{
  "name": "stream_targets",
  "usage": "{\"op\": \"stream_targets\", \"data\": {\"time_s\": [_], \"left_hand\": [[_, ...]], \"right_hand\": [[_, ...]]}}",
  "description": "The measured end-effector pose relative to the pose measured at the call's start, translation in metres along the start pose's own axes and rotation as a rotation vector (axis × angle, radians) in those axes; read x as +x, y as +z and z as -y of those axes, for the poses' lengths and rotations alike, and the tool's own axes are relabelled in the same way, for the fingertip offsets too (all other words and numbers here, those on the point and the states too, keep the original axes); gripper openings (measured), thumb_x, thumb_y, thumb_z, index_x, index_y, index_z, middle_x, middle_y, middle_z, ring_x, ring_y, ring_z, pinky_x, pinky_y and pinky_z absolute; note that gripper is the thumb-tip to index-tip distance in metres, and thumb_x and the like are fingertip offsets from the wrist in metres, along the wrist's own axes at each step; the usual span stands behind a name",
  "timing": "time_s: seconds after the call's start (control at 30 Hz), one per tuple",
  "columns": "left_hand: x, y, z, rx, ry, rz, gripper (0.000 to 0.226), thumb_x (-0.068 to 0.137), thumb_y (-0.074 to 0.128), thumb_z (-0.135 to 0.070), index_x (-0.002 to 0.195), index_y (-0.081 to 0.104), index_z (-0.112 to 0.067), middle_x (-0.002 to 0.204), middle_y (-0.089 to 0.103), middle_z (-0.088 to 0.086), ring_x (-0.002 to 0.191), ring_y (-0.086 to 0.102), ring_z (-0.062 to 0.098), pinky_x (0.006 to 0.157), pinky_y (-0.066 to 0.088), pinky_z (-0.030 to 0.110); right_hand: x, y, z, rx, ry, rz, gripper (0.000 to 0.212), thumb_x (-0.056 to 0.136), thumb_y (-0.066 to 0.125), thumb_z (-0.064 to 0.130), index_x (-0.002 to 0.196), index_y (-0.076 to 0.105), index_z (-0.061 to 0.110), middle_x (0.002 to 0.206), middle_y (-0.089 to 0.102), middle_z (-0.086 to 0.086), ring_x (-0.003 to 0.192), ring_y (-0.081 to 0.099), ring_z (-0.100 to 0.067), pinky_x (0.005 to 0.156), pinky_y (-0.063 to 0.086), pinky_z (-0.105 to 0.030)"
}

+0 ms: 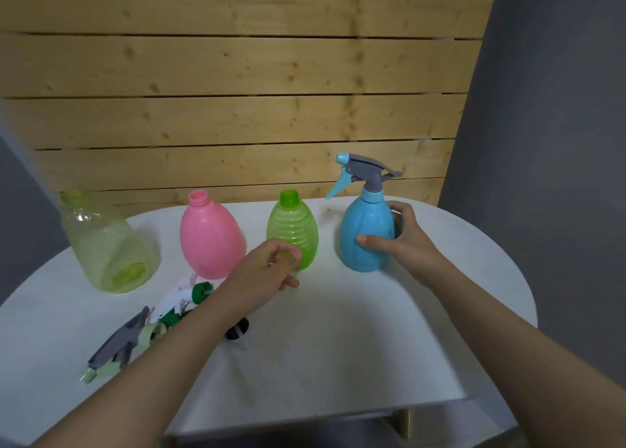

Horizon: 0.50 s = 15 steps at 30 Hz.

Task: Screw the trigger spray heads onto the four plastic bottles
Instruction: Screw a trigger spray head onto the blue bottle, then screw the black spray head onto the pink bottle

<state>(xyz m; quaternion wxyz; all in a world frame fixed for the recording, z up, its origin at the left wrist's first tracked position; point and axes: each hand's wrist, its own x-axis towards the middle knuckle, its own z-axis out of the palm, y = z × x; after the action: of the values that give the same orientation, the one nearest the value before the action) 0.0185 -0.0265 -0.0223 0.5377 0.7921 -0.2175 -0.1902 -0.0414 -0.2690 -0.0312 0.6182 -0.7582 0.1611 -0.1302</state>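
white table (338, 346) | wooden plank wall (237, 74) behind | grey wall (548, 108) right

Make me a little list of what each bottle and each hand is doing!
blue plastic bottle: upright, trigger spray head on
ribbed green plastic bottle: upright, neck open
pink plastic bottle: upright, neck open
pale yellow-green clear bottle: neck open, blurred
loose spray heads: lying on the white table, front left
right hand: wrapped around blue bottle
left hand: in front of green bottle, contents unclear

Smooth plastic is seen in the blue bottle (367, 237); translucent ribbed plastic in the green bottle (293, 232); knotty wood in the wall planks (237, 122)
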Motion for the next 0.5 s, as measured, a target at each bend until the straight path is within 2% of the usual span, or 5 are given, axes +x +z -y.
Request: {"op": "stream_targets", "data": {"time_s": [0.3,0.4,0.5], "left_hand": [[-0.002,-0.003,-0.002,0.005,0.004,0.007,0.009,0.093,0.051,-0.024,0.092,0.060,-0.026,0.099,0.067,0.004,0.068,0.070,0.007,0.071,0.051,0.026],[-0.006,-0.006,-0.003,0.039,0.017,-0.021,0.011,0.093,0.050,-0.021,0.091,0.059,-0.026,0.097,0.067,0.003,0.068,0.068,0.008,0.067,0.048,0.025],[-0.008,-0.009,-0.002,0.106,0.048,-0.047,0.013,0.093,0.049,-0.020,0.089,0.059,-0.027,0.093,0.067,-0.001,0.063,0.066,0.002,0.061,0.044,0.022]], "right_hand": [[0.001,0.001,-0.001,-0.027,0.002,0.014,0.078,0.065,0.081,0.036,0.124,0.028,0.036,0.122,0.048,0.007,0.100,0.053,-0.003,0.066,0.046,-0.016],[-0.005,0.000,0.000,-0.096,-0.031,-0.031,0.087,0.062,0.082,0.040,0.131,0.029,0.030,0.131,0.042,0.009,0.111,0.047,-0.007,0.078,0.040,-0.016],[-0.015,0.001,0.002,-0.133,-0.074,-0.092,0.093,0.062,0.083,0.040,0.137,0.030,0.024,0.137,0.038,0.011,0.124,0.036,-0.007,0.091,0.033,-0.022]]}}
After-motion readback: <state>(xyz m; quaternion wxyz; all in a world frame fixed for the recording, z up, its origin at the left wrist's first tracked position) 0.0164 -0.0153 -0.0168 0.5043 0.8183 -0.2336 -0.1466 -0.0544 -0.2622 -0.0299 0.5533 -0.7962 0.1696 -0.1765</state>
